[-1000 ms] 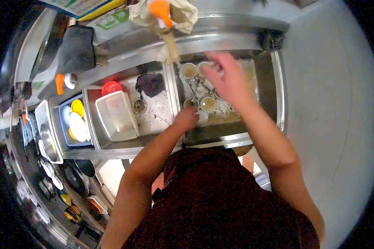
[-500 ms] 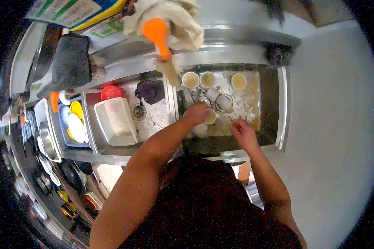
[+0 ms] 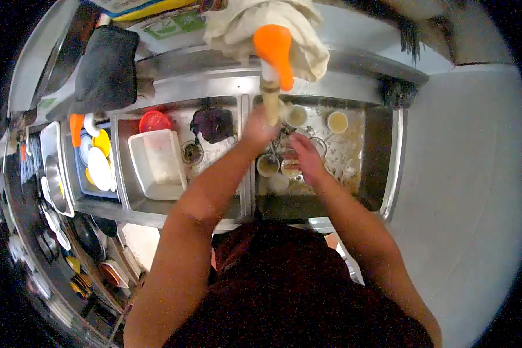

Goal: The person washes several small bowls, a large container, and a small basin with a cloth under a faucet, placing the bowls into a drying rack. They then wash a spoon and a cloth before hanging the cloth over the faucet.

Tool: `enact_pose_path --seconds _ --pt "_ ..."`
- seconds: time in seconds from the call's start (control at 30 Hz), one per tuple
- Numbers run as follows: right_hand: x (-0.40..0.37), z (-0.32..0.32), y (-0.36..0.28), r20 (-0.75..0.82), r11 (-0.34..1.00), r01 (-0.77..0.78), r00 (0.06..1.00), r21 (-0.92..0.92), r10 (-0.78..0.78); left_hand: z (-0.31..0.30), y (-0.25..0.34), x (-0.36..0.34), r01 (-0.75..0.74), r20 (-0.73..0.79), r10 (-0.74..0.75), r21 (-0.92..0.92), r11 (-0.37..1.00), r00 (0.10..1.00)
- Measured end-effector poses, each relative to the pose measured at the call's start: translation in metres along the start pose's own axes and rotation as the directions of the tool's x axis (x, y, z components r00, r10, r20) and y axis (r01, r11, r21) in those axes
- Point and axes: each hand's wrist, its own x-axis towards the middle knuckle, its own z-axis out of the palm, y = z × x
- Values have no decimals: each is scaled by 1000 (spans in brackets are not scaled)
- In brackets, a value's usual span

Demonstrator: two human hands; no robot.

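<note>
My left hand [image 3: 260, 129] is at the sink's left side, partly behind the spout of the orange-handled faucet [image 3: 274, 55]. Motion smears it, and its fingers are hidden. My right hand [image 3: 307, 158] reaches over the cups with fingers stretched and apart, and I see nothing held in it. Just left of those fingers, a cup of cloudy liquid [image 3: 267, 166] stands in the right basin, with shiny metal pieces above it. A pale cup [image 3: 279, 184] sits nearer me. Farther back are a filled cup [image 3: 296, 116] and another filled cup [image 3: 337, 122].
The right basin's steel rim [image 3: 395, 162] borders a grey surface. In the left basin are a white tub [image 3: 156, 165], a red round container [image 3: 155, 122] and a dark cloth [image 3: 212, 124]. A blue bin [image 3: 101, 197] with dishes stands farther left. A beige cloth [image 3: 307, 49] hangs behind the faucet.
My left hand has moved away from me and slightly left, to the faucet spout. My right hand has moved left and farther in, over the cups. A filled cup now shows at the basin's left.
</note>
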Motion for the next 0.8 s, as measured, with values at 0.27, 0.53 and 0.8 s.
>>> enact_pose_path --seconds 0.27,0.53,0.8 --pt "107 -173 162 -213 966 256 944 -16 -254 59 80 -36 154 215 -164 61 986 963" --pt "-17 -185 96 -330 846 -58 905 530 269 113 -17 12 217 359 -468 556 802 808" --pt "-24 -218 146 -88 757 -139 964 639 251 130 -50 -26 84 -31 -78 338 937 996"
